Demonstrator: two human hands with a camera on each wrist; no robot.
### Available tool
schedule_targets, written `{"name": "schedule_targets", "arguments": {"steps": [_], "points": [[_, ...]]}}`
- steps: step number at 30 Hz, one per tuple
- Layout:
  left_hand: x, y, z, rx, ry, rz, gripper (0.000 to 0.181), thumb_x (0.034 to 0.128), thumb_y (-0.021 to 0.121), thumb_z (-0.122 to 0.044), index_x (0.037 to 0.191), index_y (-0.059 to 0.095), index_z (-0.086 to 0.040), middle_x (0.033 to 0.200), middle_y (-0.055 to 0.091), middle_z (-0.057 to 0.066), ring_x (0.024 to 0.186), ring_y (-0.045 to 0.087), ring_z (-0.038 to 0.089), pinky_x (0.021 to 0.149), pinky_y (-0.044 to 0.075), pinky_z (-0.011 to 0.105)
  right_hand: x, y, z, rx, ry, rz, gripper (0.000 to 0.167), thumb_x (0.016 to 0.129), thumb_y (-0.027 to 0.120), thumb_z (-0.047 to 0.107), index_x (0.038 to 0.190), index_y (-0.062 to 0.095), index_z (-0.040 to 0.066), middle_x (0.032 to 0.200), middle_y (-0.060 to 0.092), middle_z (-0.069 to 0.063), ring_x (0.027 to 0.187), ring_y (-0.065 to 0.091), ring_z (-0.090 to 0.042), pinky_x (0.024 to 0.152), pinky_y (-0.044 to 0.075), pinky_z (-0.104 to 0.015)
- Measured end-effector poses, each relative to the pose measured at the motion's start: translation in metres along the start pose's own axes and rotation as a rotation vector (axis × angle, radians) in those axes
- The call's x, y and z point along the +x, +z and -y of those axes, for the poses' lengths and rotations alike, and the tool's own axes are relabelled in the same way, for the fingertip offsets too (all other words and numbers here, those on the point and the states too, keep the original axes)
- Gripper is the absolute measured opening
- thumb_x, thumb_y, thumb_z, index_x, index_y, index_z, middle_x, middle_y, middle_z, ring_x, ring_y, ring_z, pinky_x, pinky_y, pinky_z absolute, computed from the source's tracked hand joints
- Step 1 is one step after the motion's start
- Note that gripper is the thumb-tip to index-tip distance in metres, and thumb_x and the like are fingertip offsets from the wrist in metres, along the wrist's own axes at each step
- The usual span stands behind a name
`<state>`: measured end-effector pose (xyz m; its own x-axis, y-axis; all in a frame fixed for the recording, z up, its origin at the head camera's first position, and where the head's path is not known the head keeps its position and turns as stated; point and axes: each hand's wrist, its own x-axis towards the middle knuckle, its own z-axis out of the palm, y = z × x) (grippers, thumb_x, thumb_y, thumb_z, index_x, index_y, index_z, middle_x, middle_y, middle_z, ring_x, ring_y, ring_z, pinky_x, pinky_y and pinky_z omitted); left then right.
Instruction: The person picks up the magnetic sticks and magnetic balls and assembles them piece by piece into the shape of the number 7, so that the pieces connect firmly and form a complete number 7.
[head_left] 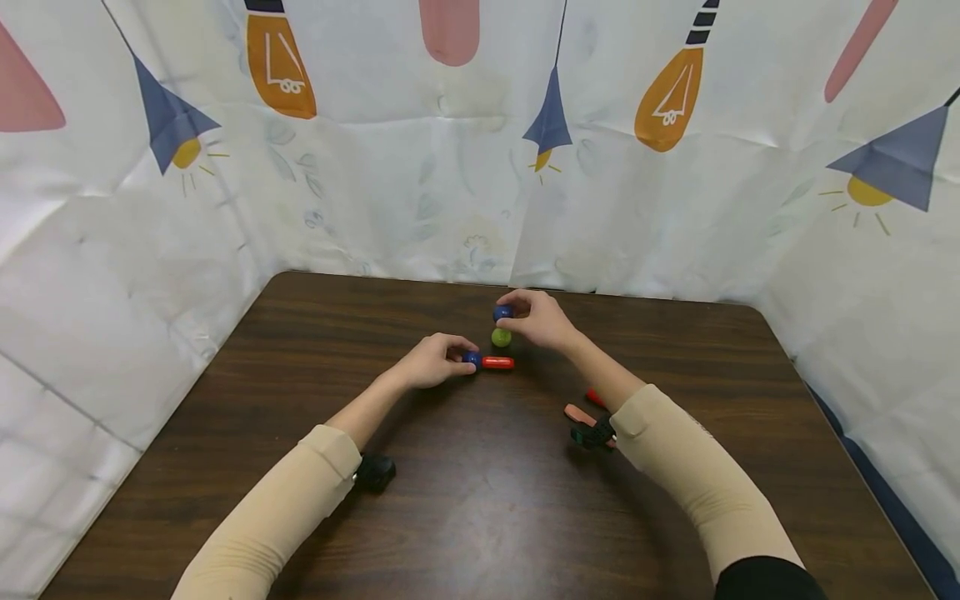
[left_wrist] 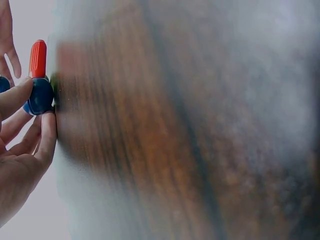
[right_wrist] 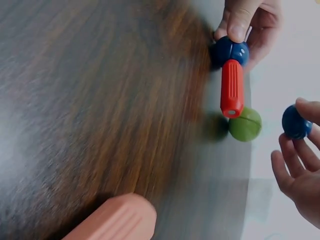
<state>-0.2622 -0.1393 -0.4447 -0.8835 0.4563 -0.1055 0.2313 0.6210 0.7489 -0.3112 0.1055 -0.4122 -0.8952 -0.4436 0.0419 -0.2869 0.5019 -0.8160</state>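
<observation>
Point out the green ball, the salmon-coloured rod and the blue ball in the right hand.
Green ball (right_wrist: 245,124): right wrist view, visible middle.
Salmon-coloured rod (right_wrist: 119,222): right wrist view, ridged side.
Blue ball (right_wrist: 294,122): right wrist view, uncovered side.

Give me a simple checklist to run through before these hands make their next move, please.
1. Left hand grips the first blue ball: ok.
2. Red rod touches that ball: ok.
3. Right hand holds the second blue ball: ok.
4. Second blue ball touches the green ball: not ok, a gap shows in the right wrist view.
5. Green ball touches the rod's free end: cannot tell, they overlap in that view.
</observation>
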Motion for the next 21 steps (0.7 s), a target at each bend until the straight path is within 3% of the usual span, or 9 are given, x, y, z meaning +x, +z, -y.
{"name": "schedule_targets", "arguments": {"steps": [8, 21], "points": [[0.0, 0.001, 0.001, 0.018, 0.015, -0.006, 0.033, 0.0985, 0.073, -0.021, 0.128, 0.07, -0.006, 0.103, 0.066, 0.004, 0.09, 0.058, 0.02, 0.079, 0.046, 0.035, -0.013, -0.007, -0.001, 0.004, -0.006, -0.007, 0.04, 0.095, 0.077, 0.021, 0.131, 0.067, 0.006, 0.115, 0.07, -0.006, 0.11, 0.063, -0.024, 0.095, 0.048, -0.046], [0.003, 0.002, 0.0, 0.016, 0.006, -0.016, 0.033, 0.0979, 0.074, -0.021, 0.128, 0.071, -0.008, 0.092, 0.062, 0.004, 0.084, 0.055, 0.019, 0.074, 0.044, 0.034, -0.036, -0.016, -0.005, 0.019, -0.034, 0.031, 0.041, 0.096, 0.076, 0.018, 0.131, 0.066, 0.002, 0.115, 0.07, -0.009, 0.109, 0.063, -0.025, 0.095, 0.049, -0.047]]}}
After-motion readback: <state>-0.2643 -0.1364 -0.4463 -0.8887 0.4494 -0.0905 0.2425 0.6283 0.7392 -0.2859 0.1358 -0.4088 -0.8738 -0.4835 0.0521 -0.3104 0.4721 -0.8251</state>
